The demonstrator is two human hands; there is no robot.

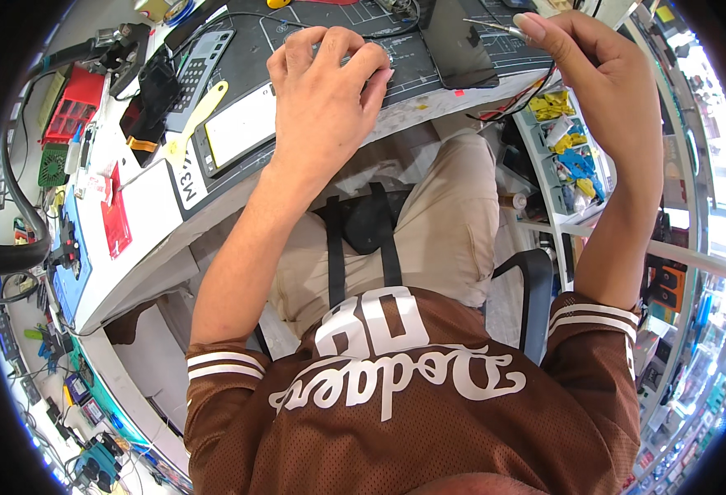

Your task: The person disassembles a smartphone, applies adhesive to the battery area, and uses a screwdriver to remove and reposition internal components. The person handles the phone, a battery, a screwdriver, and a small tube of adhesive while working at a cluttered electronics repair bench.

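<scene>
My left hand [330, 95] rests over the dark work mat [256, 37] with its fingers curled down. Whatever lies beneath those fingertips is hidden. To the right, my right hand [602, 70] is raised near the bench edge. Its thumb and fingers pinch a thin, pointed metal tool [503, 28], whose tip points left. Below that tip, between my two hands, a dark glossy phone screen [459, 51] lies on the mat, apart from both hands.
Left of my left hand lie a white-and-yellow phone-shaped panel [239, 128], a pale yellow flat tool [200, 115] and a grey calculator [200, 70]. Loose wires [515, 106] hang at the bench edge. Colourful packets fill an open drawer [581, 216] at right, above a chair armrest [538, 289].
</scene>
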